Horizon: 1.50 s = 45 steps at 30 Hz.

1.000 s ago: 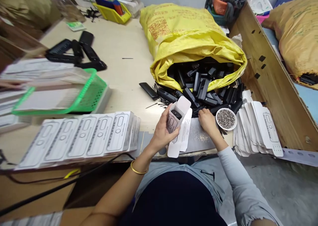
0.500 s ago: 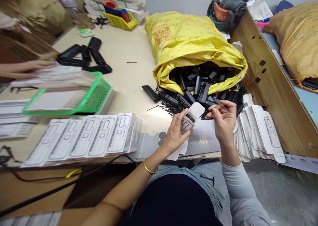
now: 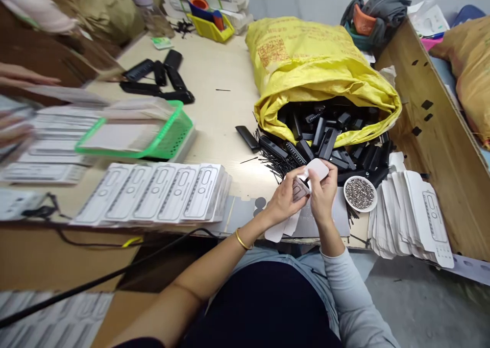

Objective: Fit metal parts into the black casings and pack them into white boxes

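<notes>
My left hand (image 3: 285, 199) is closed round a small white printed box (image 3: 300, 189), its open end facing up and away from me. At the box's mouth, my right hand (image 3: 323, 190) pinches the raised white end flap. Fingers hide most of the box and what lies inside. Just beyond my hands, black plastic parts (image 3: 328, 143) spill from a yellow woven sack (image 3: 306, 72), with thin black sticks (image 3: 270, 160) beside them. To the right of my right hand stands a white bowl (image 3: 360, 194) of small metal pieces.
Filled-looking printed boxes (image 3: 202, 192) stand in a row at left. Flat white cartons (image 3: 415, 218) are stacked at right by a wooden board (image 3: 440, 113). A green basket (image 3: 179, 126) holds papers near a co-worker's hands (image 3: 23, 77). A black cable (image 3: 161, 256) crosses the table's front.
My right hand has moved left to the box and now holds its flap. The white bowl it covered shows. The view has shifted left, and the co-worker's hands have moved.
</notes>
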Each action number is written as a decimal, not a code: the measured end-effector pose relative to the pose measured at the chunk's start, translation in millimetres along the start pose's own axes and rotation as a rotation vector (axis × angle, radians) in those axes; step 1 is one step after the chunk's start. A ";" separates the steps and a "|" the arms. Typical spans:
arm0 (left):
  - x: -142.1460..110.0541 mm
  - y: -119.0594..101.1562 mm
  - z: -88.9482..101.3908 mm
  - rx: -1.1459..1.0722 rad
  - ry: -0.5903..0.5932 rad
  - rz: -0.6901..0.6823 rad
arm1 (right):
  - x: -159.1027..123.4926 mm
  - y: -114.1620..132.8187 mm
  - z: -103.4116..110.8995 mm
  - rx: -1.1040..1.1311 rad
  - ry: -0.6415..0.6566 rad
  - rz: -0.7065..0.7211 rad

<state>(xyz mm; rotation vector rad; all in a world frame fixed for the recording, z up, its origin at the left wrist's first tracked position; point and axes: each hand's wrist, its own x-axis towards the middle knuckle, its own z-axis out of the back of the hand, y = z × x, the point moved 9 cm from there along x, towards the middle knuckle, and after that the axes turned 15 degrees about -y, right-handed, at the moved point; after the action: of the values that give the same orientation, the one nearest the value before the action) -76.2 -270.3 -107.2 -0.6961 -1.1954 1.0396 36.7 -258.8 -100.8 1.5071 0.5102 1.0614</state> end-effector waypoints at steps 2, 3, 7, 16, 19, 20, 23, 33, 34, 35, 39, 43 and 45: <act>1.0 7.1 1.5 -0.063 -0.017 0.073 | -12.1 16.2 -7.2 -0.029 0.043 0.172; 1.0 9.3 2.1 -0.085 -0.024 0.101 | -17.0 22.9 -9.2 -0.039 0.067 0.242; -0.7 12.6 2.9 -0.073 -0.047 0.150 | -14.1 21.0 -4.5 -0.021 0.069 0.178; -5.3 19.1 6.6 -0.022 -0.094 0.157 | -40.7 19.6 -17.6 -0.054 0.201 0.303; 5.2 5.6 34.2 0.239 -0.086 0.174 | -33.8 12.2 -12.4 0.006 0.207 0.184; 9.9 0.5 55.4 0.366 -0.122 0.180 | -27.0 7.6 -5.8 0.028 0.179 0.126; 18.7 -15.5 149.8 0.735 -0.384 0.195 | -2.7 -10.1 26.4 -0.023 0.068 0.024; 44.2 19.1 145.6 0.917 -0.279 -0.026 | 39.7 -88.2 126.8 -0.873 0.094 0.176; 53.7 28.9 112.5 0.841 -0.174 -0.062 | 39.8 -94.8 127.7 -0.915 0.124 0.182; 63.2 39.0 80.7 0.796 -0.072 -0.098 | 39.9 -99.5 128.5 -0.935 0.139 0.185; 98.0 75.0 -3.4 0.746 0.151 -0.221 | 40.0 -93.7 130.5 -0.830 0.093 0.219; 112.5 94.6 -22.8 0.776 0.228 -0.343 | 25.9 -64.0 125.2 -0.614 -0.056 0.215; 111.5 96.9 -20.2 0.794 0.250 -0.412 | 5.5 -59.6 97.0 -0.526 0.082 0.130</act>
<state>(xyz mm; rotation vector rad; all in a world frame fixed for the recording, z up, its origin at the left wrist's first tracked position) -79.9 -128.4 -152.6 0.0500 -0.5846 0.9358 134.8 -292.9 -147.6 1.0441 0.1663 1.2469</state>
